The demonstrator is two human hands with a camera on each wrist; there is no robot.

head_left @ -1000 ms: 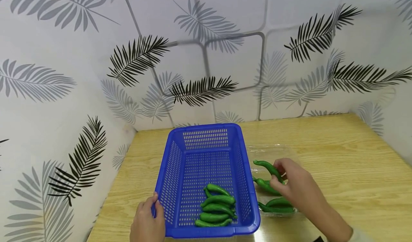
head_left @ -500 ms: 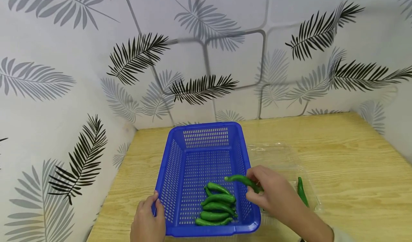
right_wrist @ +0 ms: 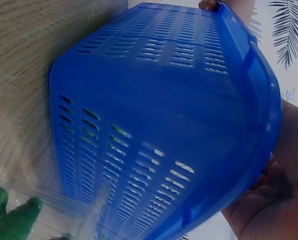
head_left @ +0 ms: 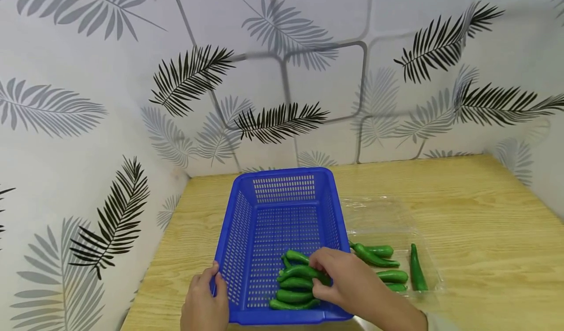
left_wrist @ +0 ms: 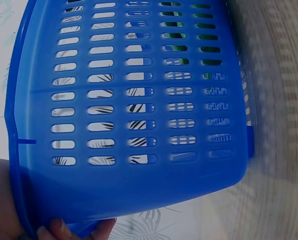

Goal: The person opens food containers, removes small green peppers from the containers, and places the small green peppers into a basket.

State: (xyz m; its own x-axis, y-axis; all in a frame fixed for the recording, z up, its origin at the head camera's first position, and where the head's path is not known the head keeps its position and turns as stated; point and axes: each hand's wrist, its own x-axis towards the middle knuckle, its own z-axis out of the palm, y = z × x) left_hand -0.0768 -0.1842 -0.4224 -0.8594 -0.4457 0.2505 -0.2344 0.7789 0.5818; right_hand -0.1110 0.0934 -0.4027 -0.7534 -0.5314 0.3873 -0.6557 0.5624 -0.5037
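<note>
Inside the blue plastic basket (head_left: 286,223), several green chili peppers (head_left: 295,295) lie side by side near its front right corner. My right hand (head_left: 352,284) reaches over the basket's right rim and pinches the right end of a green chili pepper (head_left: 299,271) on this pile; its fingertips partly hide that end. My left hand (head_left: 204,299) grips the basket's left rim near the front corner. In the left wrist view its fingers (left_wrist: 58,229) show at the rim. The right wrist view shows my right palm (right_wrist: 269,195) beyond the rim, its fingertips hidden by the basket wall.
A clear plastic box (head_left: 434,272) with its lid folded back stands right of the basket, with several more green chili peppers (head_left: 372,256) in it. Both rest on a wood-grain table (head_left: 484,213). Behind is a leaf-patterned wall covering (head_left: 326,91).
My right hand has carried a chili pepper from the clear box leftward over the rim and down onto the pile in the basket. My left hand has stayed at the rim.
</note>
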